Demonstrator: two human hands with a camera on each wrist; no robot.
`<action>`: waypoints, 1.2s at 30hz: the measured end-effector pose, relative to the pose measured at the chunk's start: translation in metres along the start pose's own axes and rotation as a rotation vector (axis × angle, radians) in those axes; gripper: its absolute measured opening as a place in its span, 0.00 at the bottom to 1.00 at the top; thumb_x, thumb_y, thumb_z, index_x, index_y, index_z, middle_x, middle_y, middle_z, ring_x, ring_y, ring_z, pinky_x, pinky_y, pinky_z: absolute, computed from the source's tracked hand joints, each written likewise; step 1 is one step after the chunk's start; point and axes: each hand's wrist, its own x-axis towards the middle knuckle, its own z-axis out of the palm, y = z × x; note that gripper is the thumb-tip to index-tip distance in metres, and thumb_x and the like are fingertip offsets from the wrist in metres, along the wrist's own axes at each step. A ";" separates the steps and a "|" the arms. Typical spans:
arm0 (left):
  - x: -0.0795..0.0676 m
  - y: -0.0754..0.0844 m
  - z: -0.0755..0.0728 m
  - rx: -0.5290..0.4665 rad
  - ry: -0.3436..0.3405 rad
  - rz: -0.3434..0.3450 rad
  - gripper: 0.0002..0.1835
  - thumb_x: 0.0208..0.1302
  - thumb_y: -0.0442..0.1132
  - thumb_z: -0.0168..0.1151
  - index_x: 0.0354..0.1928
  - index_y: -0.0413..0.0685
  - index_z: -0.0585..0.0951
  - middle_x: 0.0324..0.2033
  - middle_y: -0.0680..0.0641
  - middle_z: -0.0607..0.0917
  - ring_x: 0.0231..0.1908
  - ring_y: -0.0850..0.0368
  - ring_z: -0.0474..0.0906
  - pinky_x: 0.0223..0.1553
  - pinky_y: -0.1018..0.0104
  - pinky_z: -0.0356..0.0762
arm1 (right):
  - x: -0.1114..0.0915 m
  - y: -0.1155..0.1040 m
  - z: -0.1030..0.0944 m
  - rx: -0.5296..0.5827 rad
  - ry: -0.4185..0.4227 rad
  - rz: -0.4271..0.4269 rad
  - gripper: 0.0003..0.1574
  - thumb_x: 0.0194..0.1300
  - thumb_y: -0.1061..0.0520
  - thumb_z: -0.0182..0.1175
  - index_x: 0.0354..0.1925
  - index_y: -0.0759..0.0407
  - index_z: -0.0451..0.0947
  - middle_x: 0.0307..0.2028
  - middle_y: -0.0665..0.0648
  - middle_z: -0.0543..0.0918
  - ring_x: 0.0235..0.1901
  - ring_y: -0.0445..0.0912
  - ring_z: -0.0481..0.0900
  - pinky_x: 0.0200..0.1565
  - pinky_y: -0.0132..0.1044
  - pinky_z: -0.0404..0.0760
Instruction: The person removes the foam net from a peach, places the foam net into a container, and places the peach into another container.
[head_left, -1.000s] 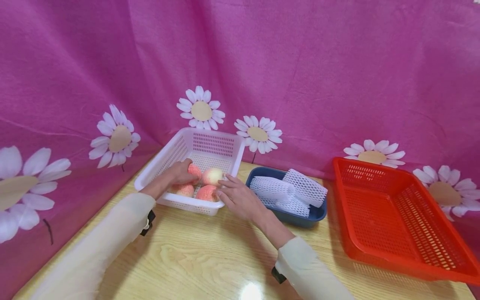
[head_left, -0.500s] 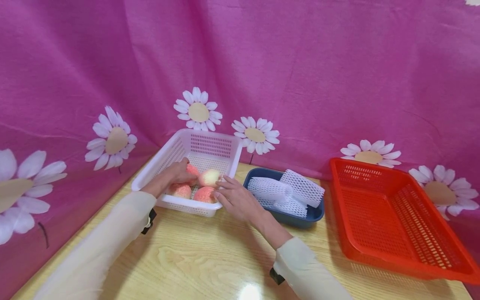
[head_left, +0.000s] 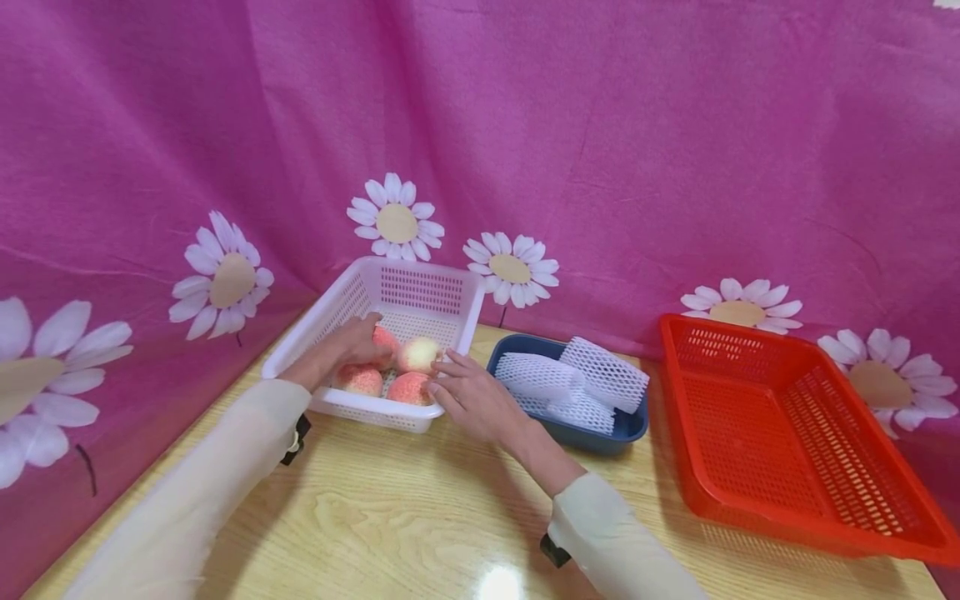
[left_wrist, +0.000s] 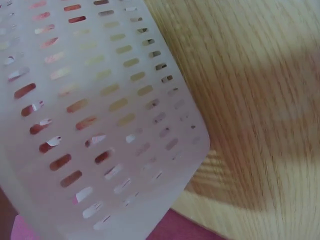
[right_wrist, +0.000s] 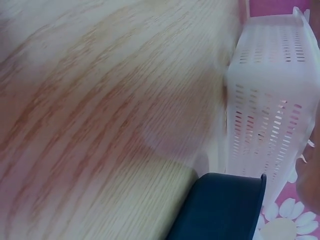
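Several red and yellow peaches lie toward the near end of a white slotted plastic basket [head_left: 427, 279]. My left hand [head_left: 352, 346] reaches over the left side into it, its fingers curled about a red peach [head_left: 387, 342]; part of that grip is hidden. Over the right rim lies my right hand [head_left: 477, 402], fingers extended, the tips at a pale yellow peach [head_left: 417, 355]. Whether they touch it is hard to tell. Closer to me sit two more peaches, one at left [head_left: 362, 381] and one at right [head_left: 410, 388]. The left wrist view shows only basket wall and table.
Right of the basket stands a dark blue tub [head_left: 592, 442] holding several white foam net sleeves [head_left: 607, 375]. Farther right is a large red slotted basket [head_left: 765, 442]. A pink cloth with daisies [head_left: 600, 167] hangs behind the wooden table [head_left: 390, 508].
The head view has turned slightly, so everything sits a little farther left than a second ago. Both hands and the peaches keep nearly the same places.
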 end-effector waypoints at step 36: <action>0.030 0.095 -0.004 0.186 0.225 0.283 0.40 0.67 0.52 0.59 0.76 0.46 0.59 0.75 0.36 0.55 0.73 0.37 0.50 0.71 0.43 0.49 | -0.010 0.019 -0.066 -0.208 -0.176 0.346 0.30 0.78 0.42 0.46 0.69 0.52 0.72 0.69 0.57 0.70 0.72 0.58 0.58 0.71 0.57 0.53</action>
